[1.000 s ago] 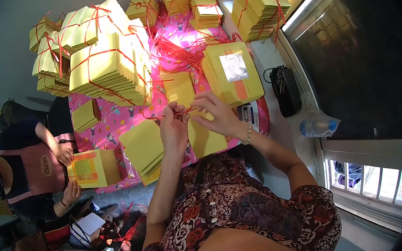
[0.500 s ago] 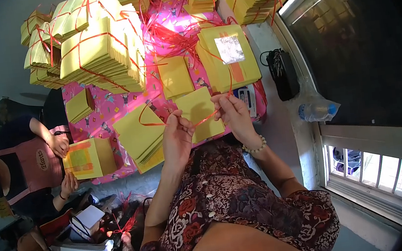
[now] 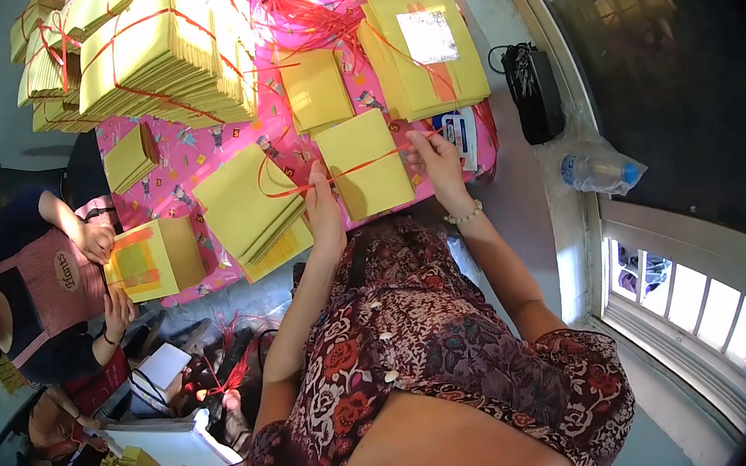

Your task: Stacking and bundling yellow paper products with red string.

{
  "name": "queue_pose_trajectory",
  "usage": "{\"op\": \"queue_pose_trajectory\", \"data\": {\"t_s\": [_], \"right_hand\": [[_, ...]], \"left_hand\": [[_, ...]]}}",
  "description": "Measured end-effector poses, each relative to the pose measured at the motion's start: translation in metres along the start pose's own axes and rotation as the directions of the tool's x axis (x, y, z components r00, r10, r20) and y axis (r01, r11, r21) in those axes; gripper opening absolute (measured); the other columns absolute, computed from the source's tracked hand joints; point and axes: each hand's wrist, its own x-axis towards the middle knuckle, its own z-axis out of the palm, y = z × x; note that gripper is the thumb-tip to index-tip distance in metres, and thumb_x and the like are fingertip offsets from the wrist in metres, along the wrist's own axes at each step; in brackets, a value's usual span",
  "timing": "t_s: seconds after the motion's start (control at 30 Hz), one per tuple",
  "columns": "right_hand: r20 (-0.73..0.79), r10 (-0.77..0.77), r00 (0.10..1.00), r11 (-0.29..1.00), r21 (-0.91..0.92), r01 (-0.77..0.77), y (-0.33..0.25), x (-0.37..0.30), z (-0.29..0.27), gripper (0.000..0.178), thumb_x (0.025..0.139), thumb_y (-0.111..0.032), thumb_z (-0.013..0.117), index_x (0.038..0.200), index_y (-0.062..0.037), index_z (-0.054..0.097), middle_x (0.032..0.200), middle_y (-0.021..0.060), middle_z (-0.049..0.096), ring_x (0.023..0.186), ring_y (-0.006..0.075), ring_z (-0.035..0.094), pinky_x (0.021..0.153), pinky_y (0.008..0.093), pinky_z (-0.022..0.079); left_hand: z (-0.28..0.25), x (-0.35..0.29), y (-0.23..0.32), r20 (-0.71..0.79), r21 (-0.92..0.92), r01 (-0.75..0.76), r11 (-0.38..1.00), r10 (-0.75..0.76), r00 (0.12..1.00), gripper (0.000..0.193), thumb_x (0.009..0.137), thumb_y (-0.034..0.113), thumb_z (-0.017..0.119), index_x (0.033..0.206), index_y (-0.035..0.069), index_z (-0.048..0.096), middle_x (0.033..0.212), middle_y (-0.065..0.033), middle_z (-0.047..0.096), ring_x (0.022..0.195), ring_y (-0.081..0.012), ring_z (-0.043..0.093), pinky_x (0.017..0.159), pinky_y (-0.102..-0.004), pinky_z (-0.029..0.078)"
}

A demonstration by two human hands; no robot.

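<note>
A thin red ribbon (image 3: pixel 367 163) stretches between my two hands, just over a small stack of yellow paper (image 3: pixel 379 192) at the table's near edge. My left hand (image 3: pixel 326 213) pinches the ribbon by the stack's left side, and a loose loop of it curls out further left. At the other side, my right hand (image 3: pixel 436 163) has its fingers closed on the ribbon, with a bit of its end sticking out. Whether the ribbon touches the paper, I cannot tell. Left of my left hand lies a wider stack of yellow sheets (image 3: pixel 245 201).
Tall tied bundles of yellow paper (image 3: pixel 142 61) rise at the back left of the pink patterned tablecloth (image 3: pixel 195 166). A larger yellow stack (image 3: pixel 421 52) stands beyond my right hand. At left, a co-worker's hands (image 3: pixel 98 241) hold a yellow sheet with an orange patch (image 3: pixel 142 264).
My hands have moved apart, and the ribbon between them is now drawn longer and straighter across the small stack. The whole view has tilted, so the table sits higher in it.
</note>
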Motion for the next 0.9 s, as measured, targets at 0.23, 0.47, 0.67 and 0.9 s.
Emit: {"op": "queue_pose_trajectory", "data": {"t_s": [0.23, 0.47, 0.67, 0.9], "right_hand": [[-0.040, 0.118, 0.992, 0.993, 0.029, -0.117, 0.012, 0.002, -0.008, 0.019, 0.095, -0.024, 0.062, 0.093, -0.0056, 0.063, 0.077, 0.0012, 0.066, 0.064, 0.0060, 0.059, 0.056, 0.0210, 0.047], [-0.057, 0.125, 0.991, 0.992, 0.016, -0.124, 0.019, -0.001, -0.012, 0.018, 0.094, -0.025, 0.064, 0.095, -0.0065, 0.062, 0.077, 0.0002, 0.064, 0.062, 0.0065, 0.058, 0.056, 0.0220, 0.047], [-0.011, 0.292, 0.956, 0.956, -0.018, -0.292, 0.041, 0.012, -0.012, 0.021, 0.094, -0.026, 0.063, 0.095, -0.0055, 0.063, 0.080, 0.0013, 0.066, 0.066, 0.0089, 0.062, 0.059, 0.0235, 0.050], [0.049, 0.365, 0.930, 0.931, 0.008, -0.366, 0.072, 0.036, -0.015, 0.023, 0.095, -0.027, 0.063, 0.088, -0.0044, 0.064, 0.072, 0.0017, 0.064, 0.065, 0.0097, 0.063, 0.057, 0.0245, 0.048]], "left_hand": [[0.004, 0.001, -0.007, -0.109, -0.042, 0.131, 0.991, -0.135, 0.985, 0.056, 0.104, 0.038, 0.039, 0.146, 0.001, 0.033, 0.147, -0.0097, 0.040, 0.132, -0.0189, 0.040, 0.110, -0.0326, 0.031], [-0.004, 0.004, -0.019, -0.129, -0.032, 0.161, 0.986, -0.164, 0.978, 0.053, 0.104, 0.037, 0.039, 0.143, 0.001, 0.038, 0.140, -0.0092, 0.047, 0.126, -0.0187, 0.046, 0.106, -0.0338, 0.037], [-0.011, 0.014, -0.028, -0.096, -0.106, 0.227, 0.968, -0.237, 0.967, 0.047, 0.104, 0.038, 0.038, 0.132, 0.002, 0.051, 0.124, -0.0082, 0.059, 0.113, -0.0204, 0.055, 0.099, -0.0372, 0.043], [-0.049, 0.042, -0.067, -0.153, -0.030, 0.323, 0.946, -0.323, 0.934, 0.051, 0.104, 0.042, 0.034, 0.128, 0.001, 0.054, 0.116, -0.0105, 0.064, 0.103, -0.0204, 0.061, 0.089, -0.0330, 0.050]]}}
